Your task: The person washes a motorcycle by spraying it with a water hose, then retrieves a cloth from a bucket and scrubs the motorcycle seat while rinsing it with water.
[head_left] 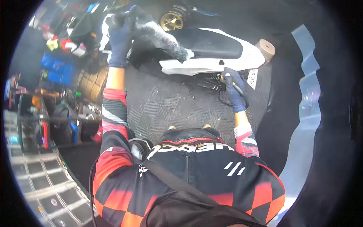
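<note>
A motorcycle with a black seat point(202, 44) and white side bodywork point(189, 67) stands in front of me. My left hand point(119, 39), in a dark blue glove, is at its front end beside a white panel point(106, 32). The fingers look curled, but what they hold blends into the dark parts. A rumpled grey-and-white textured piece point(160, 36) lies just right of that hand. Beneath the rear bodywork, my right hand point(234, 85), gloved too, is closed around a tool with a yellow-and-black handle point(238, 89). The tool's tip is near dark parts and a black cable point(222, 100).
A gold-rimmed wheel point(171, 22) stands beyond the motorcycle. Behind the tail sits a brown roll point(266, 49), with a number plate point(252, 78) hanging below. Blue boxes point(56, 68) and cluttered gear are at left. A pale wavy strip point(308, 98) runs along the right.
</note>
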Demonstrator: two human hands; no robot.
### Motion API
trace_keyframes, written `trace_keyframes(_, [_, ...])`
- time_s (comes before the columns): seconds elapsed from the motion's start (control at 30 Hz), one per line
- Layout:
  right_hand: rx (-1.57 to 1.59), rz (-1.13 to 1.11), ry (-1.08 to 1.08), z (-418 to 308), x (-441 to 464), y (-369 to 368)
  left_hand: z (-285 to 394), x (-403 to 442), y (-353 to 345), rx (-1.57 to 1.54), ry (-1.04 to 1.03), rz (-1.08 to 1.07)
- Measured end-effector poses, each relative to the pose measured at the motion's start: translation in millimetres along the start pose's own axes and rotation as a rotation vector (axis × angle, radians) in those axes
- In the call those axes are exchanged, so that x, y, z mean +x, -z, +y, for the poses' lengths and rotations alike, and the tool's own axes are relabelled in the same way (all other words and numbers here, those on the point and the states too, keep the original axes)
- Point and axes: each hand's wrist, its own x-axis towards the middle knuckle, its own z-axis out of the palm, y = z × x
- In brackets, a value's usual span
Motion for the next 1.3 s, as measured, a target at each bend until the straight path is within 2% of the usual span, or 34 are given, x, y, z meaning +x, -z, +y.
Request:
trace_keyframes(0.03, [0.034, 0.024, -0.050, -1, 1, 3, 22, 16, -28, -0.113, 0.034, -0.054])
trace_keyframes(0.07, [0.067, 0.050, -0.104, -1, 0, 6, 17, 34, -54, 0.115, -0.059, -0.059])
trace_keyframes(0.1, [0.060, 0.046, -0.223, 0, 1, 9, 31, 43, -80, 0.009, -0.093, -0.085])
trace_keyframes(0.13, [0.037, 0.086, -0.234, 0, 5, 10, 46, 52, -106, -0.096, -0.125, -0.110])
trace_keyframes(0.2, [0.258, 0.079, -0.322, 2, 19, 8, 37, 68, -158, -0.071, -0.233, -0.120])
trace_keyframes(0.23, [0.222, 0.070, -0.257, 12, 27, 5, 29, 73, -181, 0.086, -0.302, -0.119])
trace_keyframes(0.3, [0.208, 0.066, -0.329, 17, 39, -1, -36, 82, -243, 0.302, -0.041, -0.174])
trace_keyframes(0.33, [0.198, 0.055, -0.398, 19, 41, -7, -65, 81, -261, 0.405, -0.147, -0.301])
trace_keyframes(0.37, [0.139, 0.030, -0.397, 34, 45, -14, -63, 80, -271, 0.340, 0.247, -0.477])
trace_keyframes(0.4, [0.142, 0.014, -0.406, 45, 51, -20, -122, 67, -297, 0.274, 0.187, -0.354])
trace_keyframes(0.47, [-0.012, -0.008, -0.311, 64, 60, -37, -309, 30, -370, 0.650, -0.012, -0.733])
trace_keyframes(0.5, [-0.136, 0.008, -0.330, 79, 63, -49, -244, 6, -338, 0.257, 0.466, -0.677])
trace_keyframes(0.53, [-0.150, 0.011, -0.361, 94, 57, -62, -253, -23, -334, 0.269, 0.566, -0.688])
trace_keyframes(0.57, [-0.225, 0.005, -0.462, 106, 53, -71, -264, -40, -321, 0.391, 0.179, -1.093])
trace_keyframes(0.6, [-0.306, -0.003, -0.554, 118, 59, -73, -294, -68, -322, 0.124, 0.611, -1.098])
trace_keyframes(0.67, [-0.308, 0.011, -0.664, 128, 53, -81, -287, -117, -295, -0.115, 0.992, -0.971])
trace_keyframes(0.73, [-0.295, 0.138, -0.792, 154, 39, -95, -264, -134, -278, -0.334, 1.156, -0.984])
trace_keyframes(0.77, [-0.259, 0.230, -0.933, 151, 40, -100, -254, -135, -282, -0.345, 1.174, -0.997])
trace_keyframes(0.8, [-0.275, 0.222, -0.951, 152, 40, -104, -244, -134, -284, -0.389, 1.177, -1.030])
trace_keyframes(0.87, [-0.074, 0.369, -1.026, 157, 40, -112, -221, -126, -292, -0.431, 1.170, -1.093])
trace_keyframes(0.9, [-0.079, 0.347, -1.032, 161, 39, -113, -212, -122, -300, -0.429, 1.159, -1.120])
trace_keyframes(0.97, [-0.531, 0.236, -0.832, 172, 40, -110, -224, -151, -338, -0.582, 1.268, -0.900])
trace_keyframes(1.0, [-0.473, 0.251, -0.947, 162, 51, -109, -223, -146, -346, -0.598, 1.206, -0.941])
trace_keyframes(1.03, [-0.417, 0.261, -1.061, 152, 64, -107, -226, -149, -350, -0.582, 1.055, -0.941])
trace_keyframes(1.07, [-0.404, 0.218, -1.052, 154, 65, -104, -209, -131, -336, -0.719, 1.098, -0.913])
trace_keyframes(1.17, [-0.312, 0.163, -1.038, 155, 61, -103, -189, -121, -318, -0.768, 1.023, -0.832])
trace_keyframes(1.23, [-0.240, 0.171, -0.989, 154, 67, -99, -197, -138, -336, -1.171, 1.082, -0.695])
trace_keyframes(1.27, [-0.252, 0.189, -0.985, 148, 72, -95, -204, -147, -349, -1.188, 1.074, -0.710])
trace_keyframes(1.3, [-0.190, 0.130, -0.933, 138, 83, -95, -215, -156, -363, -1.143, 0.933, -0.659])
